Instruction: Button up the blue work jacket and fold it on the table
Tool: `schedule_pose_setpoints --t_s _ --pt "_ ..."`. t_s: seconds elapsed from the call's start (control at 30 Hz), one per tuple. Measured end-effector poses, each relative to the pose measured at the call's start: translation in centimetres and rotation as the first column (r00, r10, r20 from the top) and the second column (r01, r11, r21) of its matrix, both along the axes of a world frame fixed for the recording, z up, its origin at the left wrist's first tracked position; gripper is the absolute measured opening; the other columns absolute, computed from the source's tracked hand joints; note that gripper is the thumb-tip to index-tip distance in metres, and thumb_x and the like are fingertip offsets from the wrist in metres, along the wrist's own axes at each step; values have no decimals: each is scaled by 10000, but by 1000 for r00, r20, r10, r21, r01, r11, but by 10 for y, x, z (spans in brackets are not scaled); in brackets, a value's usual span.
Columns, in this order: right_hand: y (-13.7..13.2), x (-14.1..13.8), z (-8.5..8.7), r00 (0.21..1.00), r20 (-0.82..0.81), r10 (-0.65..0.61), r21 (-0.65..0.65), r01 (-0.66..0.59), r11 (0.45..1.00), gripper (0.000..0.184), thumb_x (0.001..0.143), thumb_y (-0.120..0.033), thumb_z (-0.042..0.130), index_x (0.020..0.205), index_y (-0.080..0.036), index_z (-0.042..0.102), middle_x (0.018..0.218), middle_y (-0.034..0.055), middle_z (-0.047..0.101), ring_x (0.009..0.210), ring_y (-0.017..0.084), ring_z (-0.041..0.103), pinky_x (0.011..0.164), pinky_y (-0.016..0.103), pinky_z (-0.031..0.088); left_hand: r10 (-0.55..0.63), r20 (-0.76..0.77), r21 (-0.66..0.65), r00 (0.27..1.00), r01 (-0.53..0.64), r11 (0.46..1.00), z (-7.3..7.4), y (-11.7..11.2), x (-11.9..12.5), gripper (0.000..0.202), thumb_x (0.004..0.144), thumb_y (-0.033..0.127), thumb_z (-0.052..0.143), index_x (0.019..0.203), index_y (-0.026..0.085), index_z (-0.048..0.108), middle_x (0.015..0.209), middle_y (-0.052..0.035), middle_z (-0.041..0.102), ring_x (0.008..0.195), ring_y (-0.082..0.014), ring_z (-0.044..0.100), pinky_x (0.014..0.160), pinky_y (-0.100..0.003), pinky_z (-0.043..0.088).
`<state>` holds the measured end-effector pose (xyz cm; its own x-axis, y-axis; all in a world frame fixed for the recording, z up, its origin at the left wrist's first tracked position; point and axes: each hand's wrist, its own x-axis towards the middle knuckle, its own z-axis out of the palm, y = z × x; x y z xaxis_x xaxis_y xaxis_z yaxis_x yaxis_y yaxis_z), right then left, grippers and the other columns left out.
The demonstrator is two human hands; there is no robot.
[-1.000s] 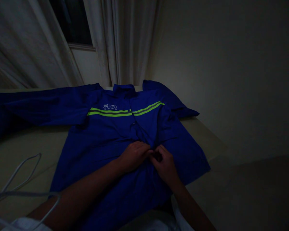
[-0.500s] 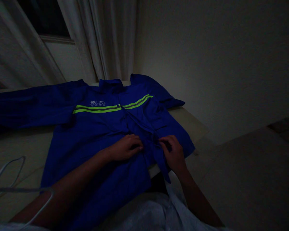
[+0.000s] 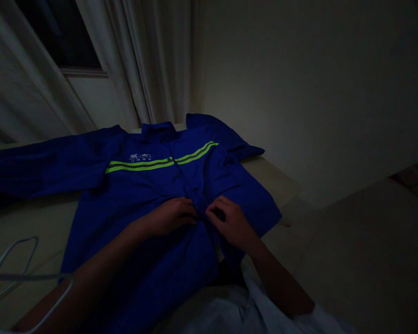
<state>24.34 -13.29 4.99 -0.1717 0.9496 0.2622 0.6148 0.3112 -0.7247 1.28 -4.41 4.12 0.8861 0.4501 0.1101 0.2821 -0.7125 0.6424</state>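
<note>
A blue work jacket [image 3: 125, 199] with a yellow-green striped band and a white chest logo lies spread front side up, its collar pointing away from me. At its front opening, my left hand [image 3: 177, 213] has its fingers closed on the left front edge. Just across from it, my right hand [image 3: 228, 218] pinches the other front edge between thumb and forefinger. The two edges lie close together between my fingertips. Higher up, a button shows on the striped band, where the fronts meet. Dim light hides the finer detail at my fingertips.
The jacket rests on a pale table [image 3: 278, 178] whose right corner shows. A white cable [image 3: 31, 278] loops at the lower left. Behind are curtains [image 3: 142, 60], a dark window [image 3: 61, 32] and a plain wall [image 3: 299, 83]. Floor [image 3: 351, 246] shows at the right.
My right hand has moved left with its jacket edge, closing the gap between the fronts. My left hand has shifted slightly left. The loose right flap no longer hangs open.
</note>
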Motion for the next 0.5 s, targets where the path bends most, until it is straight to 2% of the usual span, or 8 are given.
schedule_pose_setpoints --t_s 0.17,0.27,0.33,0.4,0.5 --pt "8 -2 -12 998 -20 52 -95 -54 994 18 907 -215 754 897 -209 740 916 14 668 800 146 655 727 267 509 27 78 -140 997 -15 990 -9 1 -4 231 992 428 680 961 214 761 910 -28 701 848 -172 661 749 -264 449" --pt "5 3 -13 990 -44 131 -142 -136 980 184 824 -275 858 965 -221 754 976 19 683 882 168 665 779 280 516 55 102 -194 993 -35 980 -18 2 -2 240 959 444 727 936 208 766 892 -20 698 841 -167 652 752 -263 443" --pt "5 7 -11 982 -72 173 -158 -183 970 187 818 -257 848 973 -223 749 1000 21 686 906 173 663 803 288 510 81 117 -199 990 -57 978 -23 2 -1 212 939 424 757 942 213 777 884 -15 702 840 -164 649 757 -263 436" --pt "7 8 -9 983 -104 149 -147 -163 976 79 848 -193 767 915 -215 732 981 22 678 889 169 658 800 290 500 104 133 -205 986 -76 976 -26 2 1 192 920 407 780 949 217 787 899 -19 720 858 -168 655 771 -265 438" --pt "14 3 -12 983 -185 24 -89 -41 995 45 864 -172 682 848 -209 702 958 28 659 852 164 640 758 283 493 163 150 -297 975 -113 948 -31 1 1 225 889 417 805 988 216 785 926 -21 752 842 -171 675 751 -261 462"
